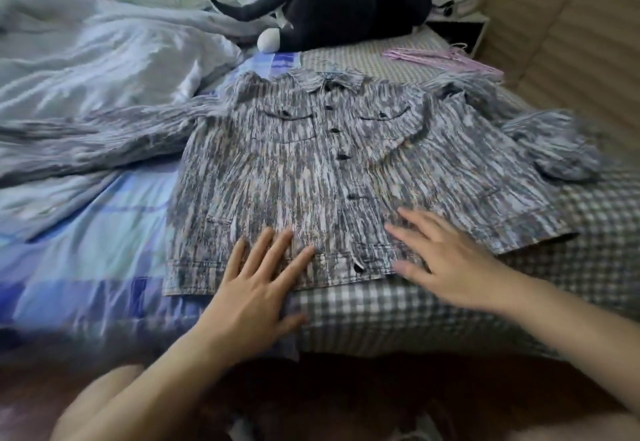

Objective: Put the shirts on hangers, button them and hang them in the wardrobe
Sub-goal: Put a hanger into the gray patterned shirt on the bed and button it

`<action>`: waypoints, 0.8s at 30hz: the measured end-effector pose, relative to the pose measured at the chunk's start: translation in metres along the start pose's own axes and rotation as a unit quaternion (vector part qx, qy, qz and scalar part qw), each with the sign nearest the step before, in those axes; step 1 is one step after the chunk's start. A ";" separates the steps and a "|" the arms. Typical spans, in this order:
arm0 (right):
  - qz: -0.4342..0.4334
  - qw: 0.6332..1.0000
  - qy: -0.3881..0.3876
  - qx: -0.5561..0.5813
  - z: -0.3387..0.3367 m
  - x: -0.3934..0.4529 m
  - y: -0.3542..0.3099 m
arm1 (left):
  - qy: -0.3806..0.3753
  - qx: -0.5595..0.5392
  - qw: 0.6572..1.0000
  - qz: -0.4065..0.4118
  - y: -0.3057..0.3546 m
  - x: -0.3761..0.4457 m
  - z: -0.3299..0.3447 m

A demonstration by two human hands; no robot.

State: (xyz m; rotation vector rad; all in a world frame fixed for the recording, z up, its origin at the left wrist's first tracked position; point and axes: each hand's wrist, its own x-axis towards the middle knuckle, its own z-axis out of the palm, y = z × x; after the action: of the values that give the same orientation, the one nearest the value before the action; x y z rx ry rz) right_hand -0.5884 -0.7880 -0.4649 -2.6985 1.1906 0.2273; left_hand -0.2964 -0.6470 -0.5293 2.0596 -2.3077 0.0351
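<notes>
A grey, streaky-patterned shirt point(277, 170) with dark buttons lies front up on the bed, spread flat, collar at the far end. Its sleeves stretch out to the left and right. My left hand point(256, 277) rests flat on the hem with fingers straight. To the right of the button row, my right hand point(446, 260) lies on the lower front, fingers spread. A bundle of pink hangers point(446, 61) sits on the bed at the far right.
A dark grey cat point(343, 14) lies at the far end of the bed. A rumpled light duvet point(86, 69) fills the left side. The checked sheet point(433, 316) covers the near right part. A wooden wardrobe front point(571, 31) stands at the right.
</notes>
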 end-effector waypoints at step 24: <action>-0.007 0.999 -0.033 0.030 -0.020 0.025 -0.040 | 0.023 -0.360 0.915 -0.181 0.037 0.088 -0.066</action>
State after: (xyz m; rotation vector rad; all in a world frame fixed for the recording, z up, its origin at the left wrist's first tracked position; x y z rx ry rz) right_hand -0.5406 -0.7843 -0.4468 -2.6256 1.1420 0.2727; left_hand -0.3415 -0.7270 -0.4582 1.9691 -1.5156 -0.6623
